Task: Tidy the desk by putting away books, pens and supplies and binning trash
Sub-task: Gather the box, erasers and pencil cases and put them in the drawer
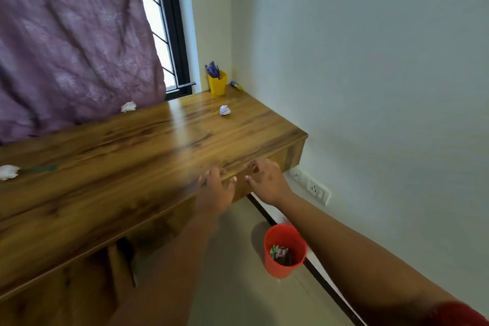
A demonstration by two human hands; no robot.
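Both hands rest at the front edge of the wooden desk, near its right end. My left hand and my right hand hold nothing, with fingers spread over the edge. Three crumpled paper balls lie on the desk: one near the far corner, one by the curtain, one at the left edge beside a green pen. A yellow cup with blue pens stands at the far corner, a small blue-and-yellow item beside it. A red bin stands on the floor below.
A purple curtain hangs over the window behind the desk. The white wall borders the desk's right side, with sockets low on it. A drawer front sits under the desk edge below my hands.
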